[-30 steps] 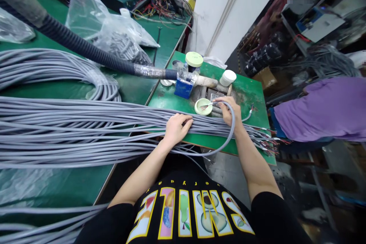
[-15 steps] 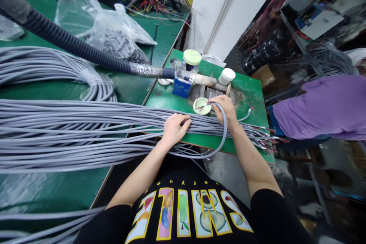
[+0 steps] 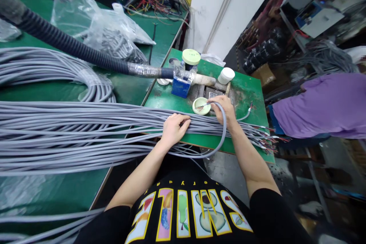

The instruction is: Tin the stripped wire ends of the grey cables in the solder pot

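Observation:
My right hand pinches a grey cable near its end, and the cable loops back down towards me. Its stripped end, with thin bare wires, dips over a small pale round dish, inside the rim. My left hand lies on the bundle of grey cables, thumb and forefinger curled close together on it; its other fingers are partly hidden. At the right, the bundle's stripped ends show reddish and white wires.
A ribbed hose reaches a blue box behind the dish. Nearby stand a white jar and a green-lidded container. A plastic bag of grey pieces lies on the left table. A person in a purple top is at right.
The whole view has shifted very slightly. Both hands and the cable end over the dish keep practically the same positions.

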Demonstrator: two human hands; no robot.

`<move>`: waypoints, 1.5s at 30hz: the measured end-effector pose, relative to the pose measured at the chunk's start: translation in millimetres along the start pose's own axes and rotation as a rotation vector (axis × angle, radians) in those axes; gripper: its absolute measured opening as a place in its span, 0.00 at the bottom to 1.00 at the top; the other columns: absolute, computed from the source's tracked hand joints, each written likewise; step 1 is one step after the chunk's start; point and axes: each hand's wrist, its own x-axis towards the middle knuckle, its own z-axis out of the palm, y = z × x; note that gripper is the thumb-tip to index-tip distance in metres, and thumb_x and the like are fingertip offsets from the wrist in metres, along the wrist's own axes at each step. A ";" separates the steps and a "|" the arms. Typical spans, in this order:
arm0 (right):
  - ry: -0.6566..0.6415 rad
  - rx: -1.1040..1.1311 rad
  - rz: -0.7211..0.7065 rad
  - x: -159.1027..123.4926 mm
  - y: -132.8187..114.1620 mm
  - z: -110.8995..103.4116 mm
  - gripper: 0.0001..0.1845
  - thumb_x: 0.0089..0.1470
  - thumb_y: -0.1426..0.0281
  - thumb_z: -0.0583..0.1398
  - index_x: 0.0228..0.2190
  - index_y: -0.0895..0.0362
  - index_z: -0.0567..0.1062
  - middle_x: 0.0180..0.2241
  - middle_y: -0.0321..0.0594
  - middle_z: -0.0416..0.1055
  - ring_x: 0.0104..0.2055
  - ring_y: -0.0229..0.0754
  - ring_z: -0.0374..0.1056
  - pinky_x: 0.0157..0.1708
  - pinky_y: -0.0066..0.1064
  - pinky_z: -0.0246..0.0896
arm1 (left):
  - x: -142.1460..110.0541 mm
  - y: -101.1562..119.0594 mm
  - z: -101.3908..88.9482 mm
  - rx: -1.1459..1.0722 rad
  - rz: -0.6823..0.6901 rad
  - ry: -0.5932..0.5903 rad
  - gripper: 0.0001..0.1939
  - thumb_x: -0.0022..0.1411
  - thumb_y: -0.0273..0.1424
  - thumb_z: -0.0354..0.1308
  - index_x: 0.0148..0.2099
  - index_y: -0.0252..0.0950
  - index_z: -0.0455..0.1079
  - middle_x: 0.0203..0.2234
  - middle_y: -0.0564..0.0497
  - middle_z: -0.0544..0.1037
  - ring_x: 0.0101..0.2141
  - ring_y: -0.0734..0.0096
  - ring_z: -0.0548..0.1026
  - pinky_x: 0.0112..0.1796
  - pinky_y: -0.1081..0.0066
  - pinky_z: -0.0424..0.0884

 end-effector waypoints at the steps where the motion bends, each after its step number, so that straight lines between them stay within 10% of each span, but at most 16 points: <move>1: 0.000 -0.001 0.003 0.0 0.5 0.5 0.11 0.59 0.67 0.54 0.38 0.52 0.76 0.36 0.41 0.74 0.43 0.44 0.67 0.49 0.40 0.57 | 0.0 -0.1 0.0 -0.001 0.001 -0.001 0.09 0.61 0.33 0.55 0.38 0.37 0.75 0.30 0.51 0.79 0.32 0.68 0.71 0.37 0.68 0.65; 18: 0.234 -0.254 0.068 14.6 29.0 -39.5 0.13 0.59 0.63 0.52 0.36 0.53 0.75 0.35 0.40 0.74 0.41 0.44 0.67 0.47 0.39 0.57 | 8.1 -2.3 -19.3 -0.139 -0.113 -0.236 0.13 0.58 0.37 0.56 0.43 0.37 0.74 0.34 0.49 0.79 0.37 0.66 0.74 0.40 0.68 0.69; 38: 0.052 -0.244 0.200 28.1 88.2 -5.4 0.11 0.59 0.66 0.53 0.35 0.54 0.75 0.35 0.41 0.75 0.40 0.44 0.65 0.46 0.39 0.55 | 9.2 -2.4 -20.0 -0.183 -0.122 -0.250 0.14 0.58 0.37 0.56 0.43 0.36 0.74 0.33 0.49 0.79 0.37 0.66 0.74 0.41 0.67 0.70; 45: 0.152 -0.214 0.150 19.1 54.9 -28.9 0.12 0.58 0.65 0.54 0.36 0.53 0.76 0.36 0.41 0.74 0.42 0.44 0.66 0.48 0.41 0.57 | 9.3 -2.7 -20.5 -0.244 -0.147 -0.205 0.13 0.57 0.37 0.58 0.41 0.37 0.75 0.34 0.48 0.80 0.37 0.65 0.75 0.41 0.66 0.70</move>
